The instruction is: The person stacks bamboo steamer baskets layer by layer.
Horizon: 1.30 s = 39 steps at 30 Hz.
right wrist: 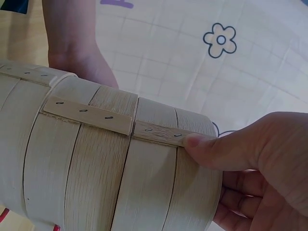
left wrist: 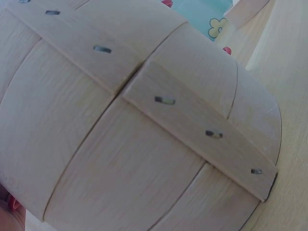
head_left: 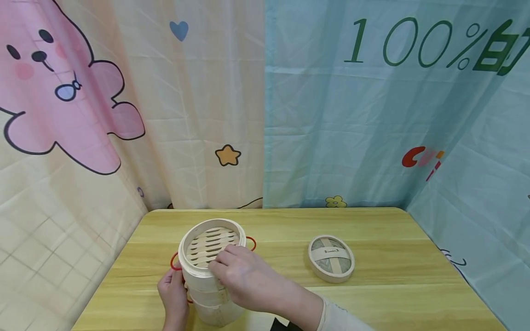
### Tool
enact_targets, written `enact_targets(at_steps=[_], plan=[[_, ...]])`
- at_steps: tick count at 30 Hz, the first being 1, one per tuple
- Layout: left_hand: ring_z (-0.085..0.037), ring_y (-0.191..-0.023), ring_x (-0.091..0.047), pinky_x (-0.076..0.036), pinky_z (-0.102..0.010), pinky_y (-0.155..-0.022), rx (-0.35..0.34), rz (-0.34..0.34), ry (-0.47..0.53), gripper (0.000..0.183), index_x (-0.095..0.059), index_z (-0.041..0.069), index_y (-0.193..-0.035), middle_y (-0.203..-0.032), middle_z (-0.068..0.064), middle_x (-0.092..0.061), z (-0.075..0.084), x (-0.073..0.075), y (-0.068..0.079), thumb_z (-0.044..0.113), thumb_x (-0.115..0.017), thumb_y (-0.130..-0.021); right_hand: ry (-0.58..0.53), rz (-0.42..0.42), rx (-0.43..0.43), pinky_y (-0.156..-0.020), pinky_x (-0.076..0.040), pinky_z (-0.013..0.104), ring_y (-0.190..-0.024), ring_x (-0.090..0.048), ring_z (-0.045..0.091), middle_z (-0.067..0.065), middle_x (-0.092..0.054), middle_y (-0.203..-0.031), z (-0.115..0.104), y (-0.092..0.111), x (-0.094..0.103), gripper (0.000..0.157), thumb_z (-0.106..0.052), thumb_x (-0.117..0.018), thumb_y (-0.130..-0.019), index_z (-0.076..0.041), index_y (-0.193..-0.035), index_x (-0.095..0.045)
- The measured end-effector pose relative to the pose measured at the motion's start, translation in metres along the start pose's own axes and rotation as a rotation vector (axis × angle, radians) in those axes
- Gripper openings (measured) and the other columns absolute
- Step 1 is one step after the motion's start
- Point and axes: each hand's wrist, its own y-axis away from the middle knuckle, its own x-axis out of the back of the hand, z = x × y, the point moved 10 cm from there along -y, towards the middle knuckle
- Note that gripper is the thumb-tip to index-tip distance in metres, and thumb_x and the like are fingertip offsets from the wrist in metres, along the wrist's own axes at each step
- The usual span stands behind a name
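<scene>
A tall stack of round bamboo steamer baskets [head_left: 207, 299] stands at the front left of the wooden table, with red loop handles [head_left: 251, 243] on its sides. The top basket [head_left: 213, 239] lies open, showing its slatted floor. My right hand [head_left: 252, 278] pinches the near rim of this basket, thumb [right wrist: 207, 147] on the stapled outer wall and fingers over the edge. My left hand [head_left: 174, 294] grips the stack's left side by a red loop; most of its fingers are hidden. The stapled bamboo walls [left wrist: 144, 130] fill the left wrist view.
A round steamer lid [head_left: 331, 258] with a woven top and crossed strips lies on the table [head_left: 393, 276] to the right. Something black [head_left: 280, 325] shows at the front edge beneath the right forearm. Printed curtains [head_left: 339, 138] hang behind and beside the table.
</scene>
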Motion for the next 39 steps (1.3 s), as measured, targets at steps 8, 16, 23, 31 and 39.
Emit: enact_targets(at_steps=[8,16,23,31,39], plan=[[-0.004,-0.040,-0.037,-0.028,-0.018,-0.033,0.005,0.001,0.004,0.039,-0.059,0.010,-0.051,-0.045,0.006,-0.043,0.0001,-0.0004,-0.0003,0.003,-0.054,-0.089,0.000,0.001,-0.002,-0.077,-0.040,0.023,-0.077,-0.050,0.012,-0.005,-0.055,-0.081,0.0006,0.0010,-0.0011,0.018,-0.005,-0.062,-0.070,-0.012,-0.086,-0.061],[-0.005,-0.041,-0.038,-0.028,-0.019,-0.034,0.007,-0.002,-0.001,0.038,-0.059,0.010,-0.052,-0.046,0.005,-0.044,0.0002,-0.0004,-0.0008,0.003,-0.055,-0.088,-0.013,-0.012,-0.005,-0.078,-0.040,0.023,-0.078,-0.050,0.012,-0.005,-0.054,-0.080,0.0023,0.0017,-0.0018,0.015,-0.011,-0.068,-0.073,-0.013,-0.084,-0.060],[-0.006,-0.041,-0.037,-0.028,-0.020,-0.034,0.036,0.001,-0.031,0.037,-0.060,0.012,-0.052,-0.046,0.006,-0.043,-0.0033,0.0012,-0.0011,0.004,-0.054,-0.087,-0.018,-0.045,-0.002,-0.078,-0.039,0.021,-0.080,-0.049,0.011,-0.006,-0.054,-0.081,0.0032,0.0033,-0.0022,0.017,-0.014,-0.071,-0.073,-0.015,-0.087,-0.060],[-0.004,-0.041,-0.039,-0.028,-0.020,-0.033,0.031,0.010,-0.029,0.036,-0.060,0.012,-0.052,-0.045,0.006,-0.045,-0.0023,-0.0002,-0.0020,0.002,-0.055,-0.087,-0.024,-0.061,-0.002,-0.078,-0.039,0.022,-0.080,-0.049,0.011,-0.006,-0.054,-0.080,0.0043,0.0027,-0.0026,0.017,-0.013,-0.071,-0.073,-0.015,-0.087,-0.060],[-0.004,-0.040,-0.038,-0.030,-0.018,-0.034,0.043,-0.007,-0.005,0.036,-0.063,0.014,-0.055,-0.047,0.006,-0.044,-0.0039,0.0006,-0.0004,0.004,-0.055,-0.088,-0.063,-0.017,0.028,-0.082,-0.039,0.021,-0.084,-0.050,0.011,-0.005,-0.055,-0.084,0.0027,0.0046,0.0005,0.020,-0.011,-0.068,-0.075,-0.013,-0.094,-0.062]])
